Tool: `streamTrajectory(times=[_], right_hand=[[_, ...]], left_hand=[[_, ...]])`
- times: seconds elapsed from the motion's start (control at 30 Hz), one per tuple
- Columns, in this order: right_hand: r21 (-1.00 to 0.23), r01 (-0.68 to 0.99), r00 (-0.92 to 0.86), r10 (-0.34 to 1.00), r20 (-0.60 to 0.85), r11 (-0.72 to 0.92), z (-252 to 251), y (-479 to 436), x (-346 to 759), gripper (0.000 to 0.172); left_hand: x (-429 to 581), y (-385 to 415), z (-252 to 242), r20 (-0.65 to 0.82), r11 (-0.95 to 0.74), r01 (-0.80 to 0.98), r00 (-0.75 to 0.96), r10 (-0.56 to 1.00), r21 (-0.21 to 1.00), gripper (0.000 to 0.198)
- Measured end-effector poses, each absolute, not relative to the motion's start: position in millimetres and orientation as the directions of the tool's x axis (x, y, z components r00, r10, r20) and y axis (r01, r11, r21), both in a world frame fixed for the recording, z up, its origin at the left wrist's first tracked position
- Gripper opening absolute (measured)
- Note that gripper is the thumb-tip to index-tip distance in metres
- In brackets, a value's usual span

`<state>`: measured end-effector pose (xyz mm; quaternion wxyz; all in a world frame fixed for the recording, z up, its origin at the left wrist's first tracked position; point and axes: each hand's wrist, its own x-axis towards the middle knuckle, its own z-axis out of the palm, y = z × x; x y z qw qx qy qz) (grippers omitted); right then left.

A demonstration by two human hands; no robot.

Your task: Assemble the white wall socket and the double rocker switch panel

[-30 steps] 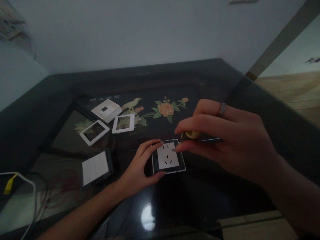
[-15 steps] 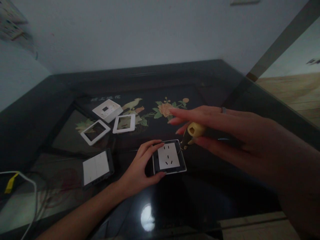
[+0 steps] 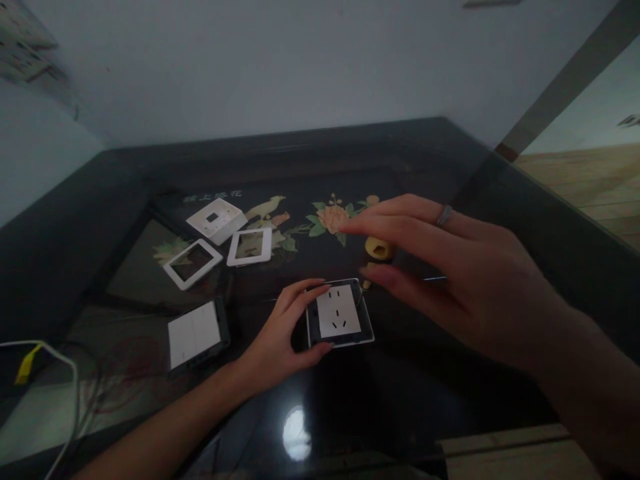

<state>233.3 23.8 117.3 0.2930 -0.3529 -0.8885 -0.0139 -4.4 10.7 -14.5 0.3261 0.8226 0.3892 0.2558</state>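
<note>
My left hand (image 3: 280, 327) grips a wall socket (image 3: 339, 312) with a white five-slot face and dark frame. Its fingers lie at the socket's far left corner, and the thumb presses the near edge. By the socket's far right corner, my right hand (image 3: 440, 267) has its thumb and fingers around the yellow handle of a screwdriver (image 3: 379, 249). The handle stands tilted, its hollow end facing me. A thin shaft seems to reach the socket's right edge; the tip is too small to make out.
On the glossy dark table (image 3: 430, 157) lie a white mounting box (image 3: 217, 220), two white cover frames (image 3: 193, 264), (image 3: 249, 247) and a second switch-like module (image 3: 195, 335). A white cable (image 3: 75, 393) with a yellow tag (image 3: 26, 364) runs at the left edge.
My right hand has rotated and closed its fingers lower around the yellow handle, which has tilted slightly. My left hand and the socket have stayed put.
</note>
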Motion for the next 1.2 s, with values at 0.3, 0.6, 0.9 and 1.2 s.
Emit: streamTrajectory(times=[0.3, 0.6, 0.9, 1.2], right_hand=[[-0.345, 0.527, -0.598, 0.628, 0.499, 0.776, 122, 19, 237, 0.033], [-0.085, 0.687, -0.544, 0.589, 0.597, 0.721, 111, 23, 227, 0.026], [-0.402, 0.524, -0.639, 0.659, 0.397, 0.751, 125, 19, 240, 0.041], [-0.14, 0.667, -0.531, 0.599, 0.599, 0.732, 112, 23, 229, 0.018]], left_hand=[[-5, 10, -16, 0.173, -0.493, 0.469, 0.573, 0.801, 0.733, 0.072], [-6, 9, -17, 0.187, -0.507, 0.478, 0.569, 0.801, 0.717, 0.072], [-5, 10, -16, 0.173, -0.498, 0.479, 0.572, 0.802, 0.723, 0.071], [-5, 11, -18, 0.18, -0.509, 0.493, 0.57, 0.801, 0.706, 0.071]])
